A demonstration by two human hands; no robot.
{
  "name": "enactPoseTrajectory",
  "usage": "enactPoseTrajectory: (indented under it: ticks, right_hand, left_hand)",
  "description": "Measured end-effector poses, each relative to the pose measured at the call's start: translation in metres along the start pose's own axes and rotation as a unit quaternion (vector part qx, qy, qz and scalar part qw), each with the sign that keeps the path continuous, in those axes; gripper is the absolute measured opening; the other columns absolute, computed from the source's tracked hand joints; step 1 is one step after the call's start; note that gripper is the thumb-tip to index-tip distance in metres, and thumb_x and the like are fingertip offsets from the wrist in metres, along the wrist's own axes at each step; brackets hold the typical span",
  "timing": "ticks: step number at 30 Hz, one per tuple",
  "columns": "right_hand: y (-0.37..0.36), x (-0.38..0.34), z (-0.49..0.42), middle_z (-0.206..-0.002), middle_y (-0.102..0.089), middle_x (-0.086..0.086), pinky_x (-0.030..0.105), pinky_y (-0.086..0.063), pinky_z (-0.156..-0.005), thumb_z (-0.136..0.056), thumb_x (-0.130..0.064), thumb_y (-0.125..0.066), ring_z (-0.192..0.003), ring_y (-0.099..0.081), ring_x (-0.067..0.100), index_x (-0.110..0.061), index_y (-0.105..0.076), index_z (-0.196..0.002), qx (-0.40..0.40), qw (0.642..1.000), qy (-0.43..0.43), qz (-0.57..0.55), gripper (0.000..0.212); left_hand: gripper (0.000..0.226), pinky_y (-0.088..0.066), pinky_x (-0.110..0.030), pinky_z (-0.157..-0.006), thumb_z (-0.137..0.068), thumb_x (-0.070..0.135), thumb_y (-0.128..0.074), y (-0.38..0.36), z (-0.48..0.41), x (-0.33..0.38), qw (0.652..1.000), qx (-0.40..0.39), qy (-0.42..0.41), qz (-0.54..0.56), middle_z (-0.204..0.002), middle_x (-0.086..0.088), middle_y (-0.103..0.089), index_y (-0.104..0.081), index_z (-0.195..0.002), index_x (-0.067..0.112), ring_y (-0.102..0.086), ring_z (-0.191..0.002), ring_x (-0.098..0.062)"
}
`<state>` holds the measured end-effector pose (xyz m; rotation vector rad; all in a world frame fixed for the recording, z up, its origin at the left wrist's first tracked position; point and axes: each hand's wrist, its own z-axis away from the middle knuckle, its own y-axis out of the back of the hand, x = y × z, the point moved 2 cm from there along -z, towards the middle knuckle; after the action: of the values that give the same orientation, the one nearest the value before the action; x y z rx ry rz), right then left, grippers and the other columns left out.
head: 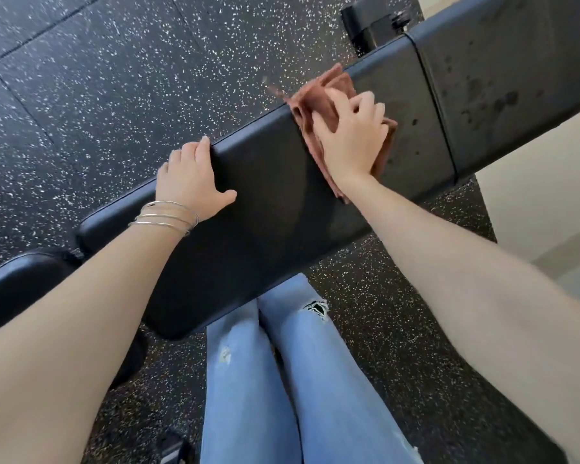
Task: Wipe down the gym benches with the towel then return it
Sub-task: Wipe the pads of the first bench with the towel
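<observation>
- While the right hand (349, 135) bears down on the towel (332, 83), its fingers bent and bunching the cloth, the left hand (191, 179) braces the same pad.
- Towel: reddish-brown, folded, lying on top of the black gym bench (275, 202) and reaching its far edge; part of it is hidden under the palm.
- Left hand: fingers hooked over the far edge of the pad, thumb flat on top. Thin silver bangles (166, 214) at the wrist.
- Hands apart along the pad, not touching.
- Adjoining pad section (499, 78), past a seam to the right, shows dark spots.
- Speckled black rubber floor (114, 78) beneath; legs in light-blue ripped jeans (248, 380) at the near side.
</observation>
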<state>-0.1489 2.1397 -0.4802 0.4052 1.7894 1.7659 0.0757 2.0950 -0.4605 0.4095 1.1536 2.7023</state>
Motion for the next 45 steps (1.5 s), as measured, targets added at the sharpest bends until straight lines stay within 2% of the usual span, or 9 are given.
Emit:
enactPoseTrajectory:
  ticks: [3,12,17,21,25,31,35,39,45]
  right_hand:
    - [-0.012,-0.050,0.019,-0.105,-0.052,0.002,0.035,-0.033,-0.072,-0.086,-0.047,-0.054,-0.099,-0.045,0.025,-0.035,-0.060,-0.110,-0.023,0.994,-0.104,-0.016,0.028]
    - [-0.005,-0.009,0.065,-0.086,-0.056,0.005,0.035,-0.037,-0.062,-0.075,-0.043,-0.060,-0.079,-0.051,0.027,-0.033,-0.062,-0.105,-0.088,0.932,0.352,0.022,0.032]
    - [0.015,0.088,0.032,-0.107,-0.053,0.012,0.044,-0.044,-0.075,-0.086,-0.045,-0.051,-0.099,-0.049,0.034,-0.029,-0.054,-0.120,-0.043,0.997,-0.042,0.051,0.038]
    - [0.006,0.081,0.062,-0.114,-0.050,0.010,0.044,-0.047,-0.079,-0.089,-0.045,-0.050,-0.105,-0.044,0.031,-0.027,-0.054,-0.125,0.003,0.954,-0.298,-0.003,0.041]
    - [-0.010,0.027,0.153,-0.096,-0.054,0.010,0.037,-0.041,-0.063,-0.084,-0.041,-0.054,-0.084,-0.050,0.032,-0.025,-0.061,-0.114,0.041,0.968,-0.245,-0.042,0.035]
    - [-0.006,0.034,0.182,-0.092,-0.051,0.007,0.039,-0.044,-0.060,-0.083,-0.042,-0.051,-0.077,-0.047,0.030,-0.035,-0.049,-0.116,-0.068,0.997,0.035,-0.018,0.034]
    - [0.007,0.089,0.117,-0.109,-0.049,0.009,0.043,-0.044,-0.072,-0.089,-0.040,-0.055,-0.097,-0.045,0.032,-0.033,-0.053,-0.124,-0.019,0.983,-0.184,0.004,0.035]
    - [0.015,0.122,0.057,-0.128,-0.041,0.006,0.046,-0.040,-0.087,-0.093,-0.044,-0.049,-0.116,-0.037,0.027,-0.036,-0.047,-0.130,0.016,0.881,-0.467,-0.077,0.037]
    - [0.001,0.066,0.108,-0.095,-0.053,0.006,0.037,-0.035,-0.065,-0.082,-0.040,-0.057,-0.086,-0.047,0.030,-0.033,-0.059,-0.113,0.016,0.985,-0.171,0.008,0.032]
  left_hand:
    - [0.094,-0.029,-0.050,-0.110,-0.079,0.041,-0.070,-0.002,0.006,-0.011,1.000,-0.004,0.010,0.009,-0.150,-0.014,-0.031,-0.018,-0.149,0.006,-0.029,-0.137,-0.036]
    - [0.091,-0.033,-0.049,-0.107,-0.078,0.044,-0.070,-0.003,0.007,-0.030,1.000,-0.012,0.000,-0.001,-0.144,-0.019,-0.036,-0.024,-0.146,0.006,-0.036,-0.130,-0.040]
    - [0.092,-0.032,-0.050,-0.107,-0.080,0.049,-0.066,-0.002,-0.005,-0.010,1.000,-0.015,-0.027,-0.001,-0.146,-0.020,-0.034,-0.020,-0.148,0.008,-0.035,-0.131,-0.040]
    - [0.091,-0.032,-0.050,-0.108,-0.080,0.050,-0.065,0.001,-0.015,0.009,0.998,-0.013,-0.061,0.000,-0.146,-0.019,-0.033,-0.020,-0.147,0.007,-0.034,-0.132,-0.039]
    - [0.094,-0.030,-0.049,-0.109,-0.081,0.050,-0.065,0.000,-0.018,0.020,0.997,0.000,-0.070,-0.017,-0.146,-0.019,-0.032,-0.018,-0.147,0.003,-0.032,-0.133,-0.039]
    - [0.098,-0.026,-0.049,-0.112,-0.081,0.049,-0.065,-0.005,-0.015,0.020,0.995,0.012,-0.086,-0.038,-0.151,-0.020,-0.026,-0.012,-0.149,0.003,-0.028,-0.137,-0.040]
    - [0.099,-0.027,-0.051,-0.112,-0.080,0.050,-0.065,-0.007,-0.015,0.025,0.997,0.013,-0.073,-0.037,-0.151,-0.019,-0.026,-0.012,-0.149,0.003,-0.027,-0.136,-0.041]
    - [0.099,-0.026,-0.053,-0.110,-0.080,0.050,-0.065,-0.008,-0.016,0.031,0.998,0.017,-0.056,-0.038,-0.151,-0.019,-0.026,-0.013,-0.148,0.002,-0.027,-0.136,-0.040]
    - [0.097,-0.027,-0.051,-0.110,-0.081,0.050,-0.064,-0.003,-0.024,0.052,0.999,0.021,-0.042,-0.023,-0.149,-0.019,-0.029,-0.014,-0.148,0.001,-0.029,-0.135,-0.039]
